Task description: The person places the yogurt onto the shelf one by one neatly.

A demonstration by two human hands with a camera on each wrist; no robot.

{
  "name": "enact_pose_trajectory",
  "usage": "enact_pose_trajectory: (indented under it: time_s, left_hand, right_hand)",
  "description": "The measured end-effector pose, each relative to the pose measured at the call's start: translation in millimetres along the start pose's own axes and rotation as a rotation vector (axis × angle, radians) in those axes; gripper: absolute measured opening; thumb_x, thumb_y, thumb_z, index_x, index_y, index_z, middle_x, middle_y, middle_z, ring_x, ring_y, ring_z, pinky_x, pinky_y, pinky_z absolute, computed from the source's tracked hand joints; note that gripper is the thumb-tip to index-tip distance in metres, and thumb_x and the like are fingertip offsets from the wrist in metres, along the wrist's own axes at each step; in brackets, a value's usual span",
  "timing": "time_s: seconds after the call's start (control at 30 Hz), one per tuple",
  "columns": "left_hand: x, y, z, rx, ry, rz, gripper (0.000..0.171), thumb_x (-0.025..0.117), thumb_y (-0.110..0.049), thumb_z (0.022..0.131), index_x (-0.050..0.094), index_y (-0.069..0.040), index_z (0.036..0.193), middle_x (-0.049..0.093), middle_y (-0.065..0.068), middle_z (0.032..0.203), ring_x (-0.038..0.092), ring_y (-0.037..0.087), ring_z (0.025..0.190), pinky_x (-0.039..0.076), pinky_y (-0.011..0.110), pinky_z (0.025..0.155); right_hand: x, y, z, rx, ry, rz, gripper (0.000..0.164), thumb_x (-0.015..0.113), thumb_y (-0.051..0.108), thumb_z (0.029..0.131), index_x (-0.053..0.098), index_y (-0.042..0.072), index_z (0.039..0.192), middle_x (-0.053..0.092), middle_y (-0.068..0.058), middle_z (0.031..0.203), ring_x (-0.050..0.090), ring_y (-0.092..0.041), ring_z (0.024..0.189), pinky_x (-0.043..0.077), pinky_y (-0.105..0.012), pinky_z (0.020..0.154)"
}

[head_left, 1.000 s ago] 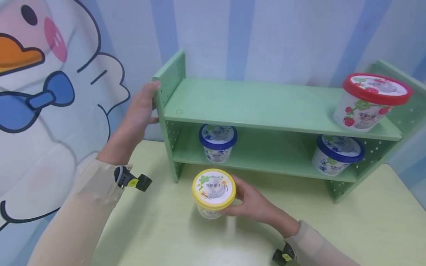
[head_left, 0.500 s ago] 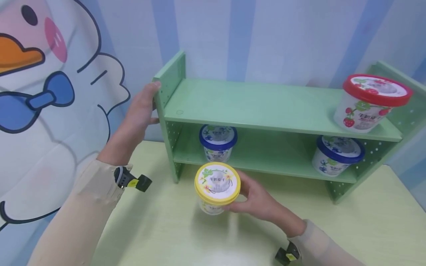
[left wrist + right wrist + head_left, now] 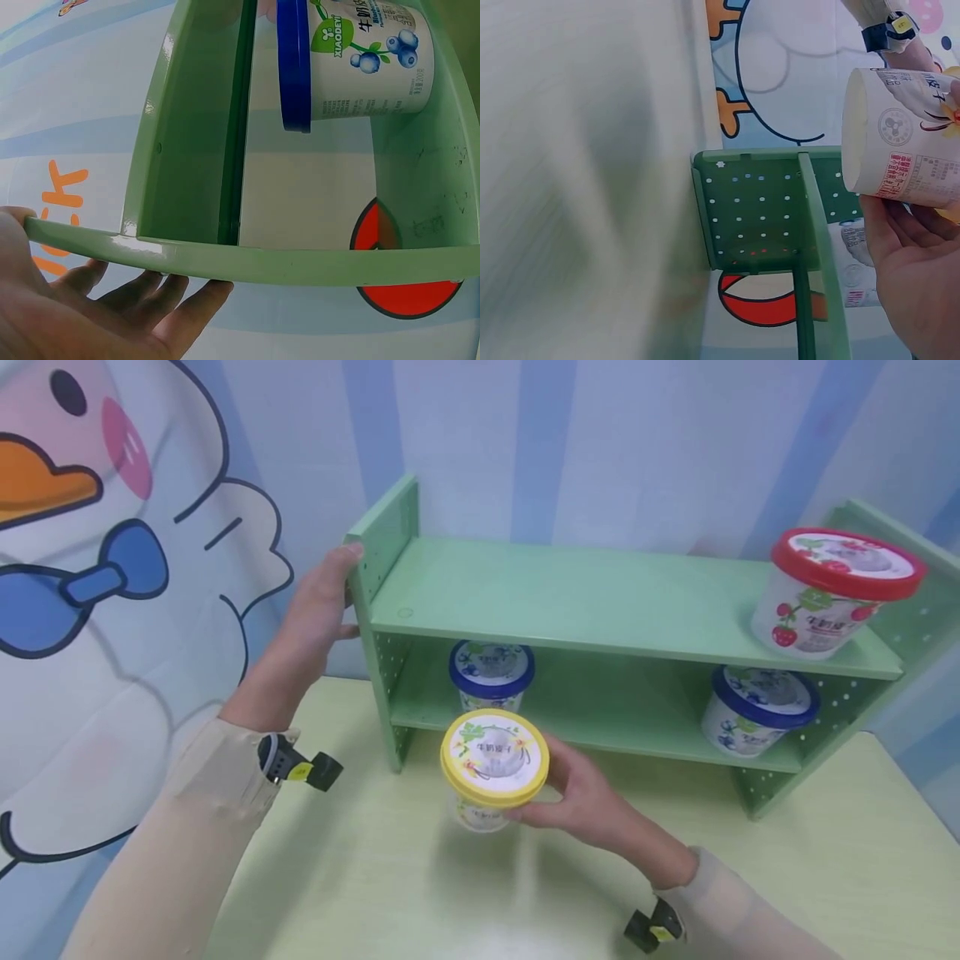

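Note:
My right hand [image 3: 592, 806] grips a yellow-lidded paper tub [image 3: 495, 758] by its right side, above the table and in front of the shelf. The right wrist view shows the same tub [image 3: 900, 142] with its white base, the fingers [image 3: 922, 225] and thumb around its wall. My left hand [image 3: 318, 606] holds the left side panel of a green two-tier shelf [image 3: 585, 593]. Its thumb lies over the panel's edge and its fingers [image 3: 191, 311] lie along the outer face. A blue-lidded tub [image 3: 491, 670] stands on the lower tier, its bottom hidden behind the yellow lid.
At the lower tier's right end stands another blue-lidded tub [image 3: 761, 710]. A red-lidded tub [image 3: 832, 602] with strawberries sits at the right end of the upper tier. The pale table [image 3: 360, 877] lies under the shelf, and a striped wall with a cartoon duck rises behind.
My right hand has raised the yellow-lidded tub slightly and moved it a little right and toward the shelf. The left hand stays on the panel.

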State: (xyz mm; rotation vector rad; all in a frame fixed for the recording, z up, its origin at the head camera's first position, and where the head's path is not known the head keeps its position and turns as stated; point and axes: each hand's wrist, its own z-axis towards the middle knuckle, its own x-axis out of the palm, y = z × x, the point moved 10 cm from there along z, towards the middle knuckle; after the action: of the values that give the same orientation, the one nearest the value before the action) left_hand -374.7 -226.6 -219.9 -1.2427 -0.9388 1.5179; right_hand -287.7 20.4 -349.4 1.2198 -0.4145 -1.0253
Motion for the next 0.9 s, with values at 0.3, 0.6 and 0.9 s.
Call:
enact_pose_trajectory:
  time_s: [0.3,0.6,0.9]
  left_hand:
    - [0.4,-2.0,0.5,0.01,0.001,-0.002,0.071,0.036,-0.069,0.094,0.045,-0.02,0.144,0.047,0.006,0.14,0.036,0.028,0.138,0.037,0.061,0.101]
    - [-0.2,-1.6,0.3,0.012,0.0,-0.007,0.071,0.036,-0.068,0.095,0.043,-0.02,0.146,0.045,0.006,0.141,0.034,0.029,0.139,0.038,0.061,0.1]
    - [0.4,-1.5,-0.3,0.017,0.005,-0.006,0.07,0.036,-0.068,0.095,0.042,-0.021,0.146,0.044,0.006,0.141,0.034,0.03,0.139,0.038,0.062,0.099]
  right_hand:
    - [-9.5,11.1,1.3,-0.028,-0.046,0.0,0.078,0.08,-0.001,0.075,0.044,0.005,0.144,0.053,-0.008,0.137,0.05,-0.028,0.127,0.04,-0.047,0.103]
    - [-16.1,15.1,1.0,-0.012,-0.097,-0.005,0.077,0.081,0.0,0.074,0.046,0.003,0.143,0.055,-0.009,0.135,0.051,-0.027,0.125,0.04,-0.048,0.103]
    - [-20.9,20.1,1.0,-0.038,-0.124,0.014,0.077,0.08,-0.002,0.074,0.046,0.002,0.142,0.055,-0.009,0.134,0.052,-0.027,0.124,0.042,-0.045,0.102]
